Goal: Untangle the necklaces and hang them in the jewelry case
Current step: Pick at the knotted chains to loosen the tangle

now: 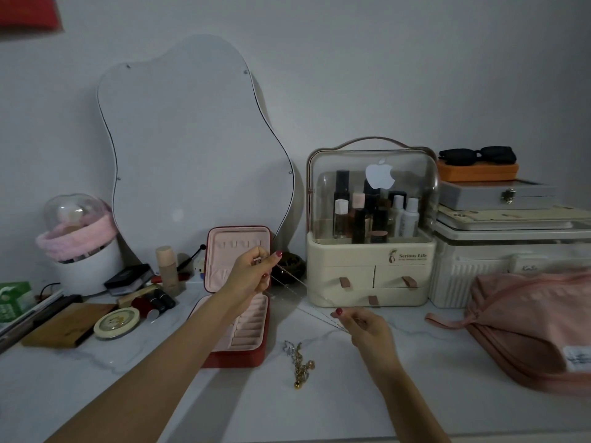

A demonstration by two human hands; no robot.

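A: What lies closest on the table (319, 410)?

B: A small heap of chains (299, 362). It looks knotted up, so that part of the job is likely not done yet.

A: And the hands?

B: The right hand (364, 324) is a bit farther out. Its grip is pinched shut on one end of a thin necklace (303, 302). The left hand (256, 270) is higher up and farther back, and its grip pinches the other end. The necklace runs tight between them, up in the air.

A: Is that one free of knots?

B: It looks straight, but it is so thin that it is hard to tell for sure.

A: Where is the case?

B: The red case (240, 356) stands open just behind the left hand. Its lid is up and has little hooks (241, 243) inside. The left hand is right by the hooks.

A: Is anything hanging there?

B: No necklace shows on the hooks. So it seems the person is about to hang the first one, and the heap is left for later.
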